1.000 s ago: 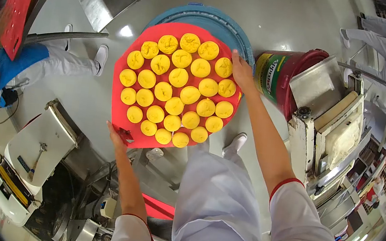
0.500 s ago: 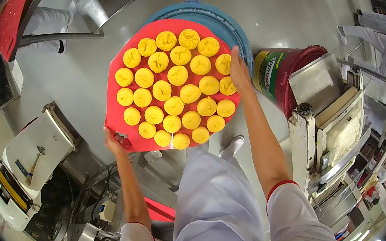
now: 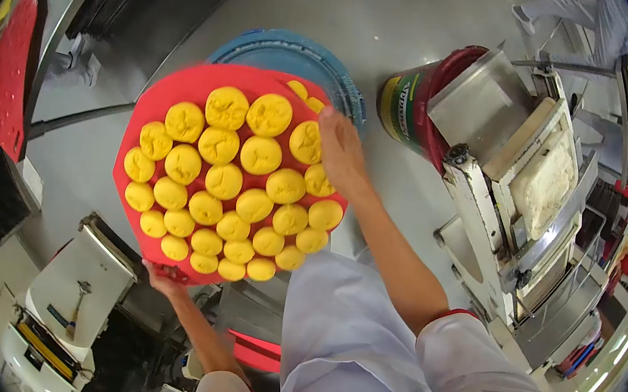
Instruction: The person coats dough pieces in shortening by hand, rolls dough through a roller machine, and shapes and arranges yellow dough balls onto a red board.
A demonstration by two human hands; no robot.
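Note:
I hold a large red tray (image 3: 158,91) with cut corners out in front of me, and it is tilted. Many round yellow dough balls (image 3: 223,181) sit on it in close rows, some with cracked or folded tops. My left hand (image 3: 166,280) is closed round the tray's near left edge, its fingers partly hidden. On the opposite side my right hand (image 3: 341,152) grips the right edge, thumb side up, close to the dough balls. Two more yellow pieces (image 3: 297,88) show partly at the tray's upper right edge.
Beyond the tray stands a blue round tub (image 3: 293,45). A dark red bucket (image 3: 408,98) and a worn white machine (image 3: 484,217) are to the right. Another red board (image 3: 11,73) is at far left, above a white machine cover (image 3: 83,285). Other people's legs (image 3: 597,27) show at upper right.
The tray has shifted left and toward me, and its far side has tilted up closer to the camera. Both hands moved with it and kept their grip.

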